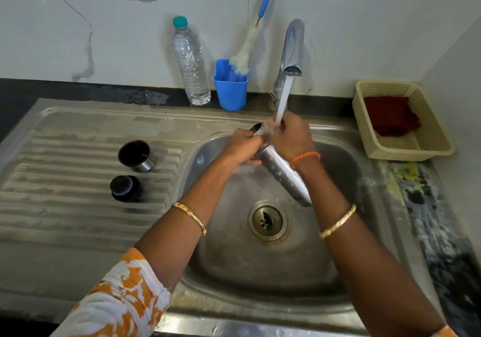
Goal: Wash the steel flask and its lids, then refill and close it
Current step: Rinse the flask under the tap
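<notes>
The steel flask [285,174] is tilted over the sink bowl [338,258], mouth up toward the running tap [292,50]. My left hand [246,145] grips its neck from the left. My right hand [291,137] curls round the top of the flask, and the water stream lands on it. Two lids stand on the ribbed drainboard [65,193] to the left: a cup-shaped lid [135,156] with a black inside and steel rim, and a black stopper lid [125,188] nearer to me.
A clear water bottle [191,63] with a green cap and a blue cup [230,87] holding a bottle brush [243,55] stand at the back wall. A beige basket [403,120] with a red cloth sits on the right counter. The drain [268,219] is below the flask.
</notes>
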`<state>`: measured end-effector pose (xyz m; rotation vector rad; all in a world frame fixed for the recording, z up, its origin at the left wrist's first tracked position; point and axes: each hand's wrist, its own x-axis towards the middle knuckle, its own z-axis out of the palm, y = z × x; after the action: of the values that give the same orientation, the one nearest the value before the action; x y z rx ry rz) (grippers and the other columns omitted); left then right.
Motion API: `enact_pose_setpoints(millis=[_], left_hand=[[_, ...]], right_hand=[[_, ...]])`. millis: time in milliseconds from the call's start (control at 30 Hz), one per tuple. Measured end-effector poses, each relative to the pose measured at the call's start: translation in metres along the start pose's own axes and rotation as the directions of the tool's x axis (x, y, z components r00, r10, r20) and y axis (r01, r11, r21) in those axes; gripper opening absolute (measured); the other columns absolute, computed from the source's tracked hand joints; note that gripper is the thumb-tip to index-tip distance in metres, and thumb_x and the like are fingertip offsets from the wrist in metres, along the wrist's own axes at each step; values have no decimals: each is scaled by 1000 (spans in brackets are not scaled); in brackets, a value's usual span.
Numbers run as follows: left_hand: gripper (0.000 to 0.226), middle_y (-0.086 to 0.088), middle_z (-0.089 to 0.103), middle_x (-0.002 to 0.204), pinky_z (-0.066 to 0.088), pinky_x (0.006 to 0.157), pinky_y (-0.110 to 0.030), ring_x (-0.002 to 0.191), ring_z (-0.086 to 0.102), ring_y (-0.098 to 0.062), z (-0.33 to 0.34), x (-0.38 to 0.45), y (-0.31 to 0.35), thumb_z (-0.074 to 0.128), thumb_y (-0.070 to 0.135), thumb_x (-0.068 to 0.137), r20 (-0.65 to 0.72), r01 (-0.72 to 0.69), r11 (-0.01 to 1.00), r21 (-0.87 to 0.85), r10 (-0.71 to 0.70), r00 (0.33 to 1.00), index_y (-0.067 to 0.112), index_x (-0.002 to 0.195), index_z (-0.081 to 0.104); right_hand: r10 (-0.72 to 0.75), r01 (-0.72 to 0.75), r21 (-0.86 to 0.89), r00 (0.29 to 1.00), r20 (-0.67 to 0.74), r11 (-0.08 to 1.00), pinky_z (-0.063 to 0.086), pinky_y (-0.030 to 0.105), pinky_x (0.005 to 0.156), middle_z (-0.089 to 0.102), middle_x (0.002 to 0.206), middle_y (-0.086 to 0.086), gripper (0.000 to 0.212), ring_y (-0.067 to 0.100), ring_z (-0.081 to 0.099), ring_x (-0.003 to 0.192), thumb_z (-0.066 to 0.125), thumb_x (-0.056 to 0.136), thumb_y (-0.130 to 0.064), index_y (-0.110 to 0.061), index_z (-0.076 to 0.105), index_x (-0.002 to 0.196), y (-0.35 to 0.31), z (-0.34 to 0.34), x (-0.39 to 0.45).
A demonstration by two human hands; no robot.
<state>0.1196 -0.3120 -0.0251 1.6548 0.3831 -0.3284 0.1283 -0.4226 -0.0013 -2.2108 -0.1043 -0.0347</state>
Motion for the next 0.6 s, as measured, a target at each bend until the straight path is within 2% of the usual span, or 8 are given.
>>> enact_pose_setpoints(millis=[67, 133, 200, 267, 367, 467, 533, 600], left_hand=[[22, -2, 64, 64, 54, 54, -27, 64, 65, -15, 2, 0, 0, 59, 24, 93, -57, 6, 999, -48, -9, 998, 11, 76, 62], [24, -1, 63, 63, 53, 52, -27, 62, 63, -14, 4, -1, -1, 54, 25, 95, -84, 25, 997, -80, -32, 996, 12, 79, 65], [29, -2, 67, 72, 58, 59, -31, 69, 65, -14, 7, -3, -2, 53, 35, 94, -54, 35, 999, -19, -36, 998, 13, 86, 70], [30, -4, 68, 78, 58, 61, -31, 75, 66, -16, 9, -5, -3, 55, 40, 91, -48, 29, 998, 56, -27, 999, 14, 88, 70], [33, -8, 71, 77, 52, 54, -27, 70, 65, -19, 6, -9, 3, 64, 42, 84, -47, -29, 997, 78, 33, 998, 9, 86, 71], [33, -5, 74, 80, 54, 62, -27, 72, 69, -21, 2, -11, 8, 67, 42, 84, -17, -142, 985, 100, 144, 989, 11, 89, 75], [25, -4, 75, 84, 56, 70, -29, 79, 71, -19, 8, -12, 6, 69, 40, 83, -52, -184, 980, 72, 188, 981, 17, 90, 74], [18, -3, 71, 91, 55, 68, -28, 83, 69, -20, 22, -12, 2, 70, 30, 85, -154, -179, 979, -94, 164, 974, 18, 97, 64]], right_hand=[[-202, 200, -179, 979, 8, 963, 47, 40, 94, 53, 121, 15, 45, 28, 53, 110, 60, 80, 2, -6, 53, 124, 12, 12, -27], [-268, 287, -343, 958, 101, 894, 32, 45, 110, 35, 144, 16, 79, 32, 35, 132, 62, 74, -1, -9, 29, 145, 24, 26, -53], [-279, 293, -489, 955, 104, 821, 27, 49, 111, 29, 149, 16, 96, 32, 29, 137, 67, 73, -14, -13, 11, 150, 38, 32, -59], [-254, 277, -527, 960, 117, 804, 40, 49, 102, 38, 143, 16, 100, 33, 41, 128, 73, 71, -26, -22, 9, 148, 46, 24, -47], [-121, 186, -221, 953, 278, 957, 51, 28, 76, 59, 116, 4, 86, 23, 60, 101, 81, 65, -30, -23, 32, 136, 40, 0, -17], [-85, -35, 197, 821, 565, 980, 52, 22, 73, 67, 103, 1, 66, 17, 65, 92, 86, 62, -10, -14, 53, 120, 38, -22, 3], [-64, -103, 233, 788, 612, 967, 54, 25, 76, 68, 103, 6, 57, 18, 66, 93, 83, 64, -3, -10, 58, 115, 37, -28, 5], [39, -124, 155, 885, 464, 980, 52, 20, 71, 65, 102, 2, 64, 19, 63, 93, 82, 66, -7, -11, 51, 122, 31, -19, -4]])
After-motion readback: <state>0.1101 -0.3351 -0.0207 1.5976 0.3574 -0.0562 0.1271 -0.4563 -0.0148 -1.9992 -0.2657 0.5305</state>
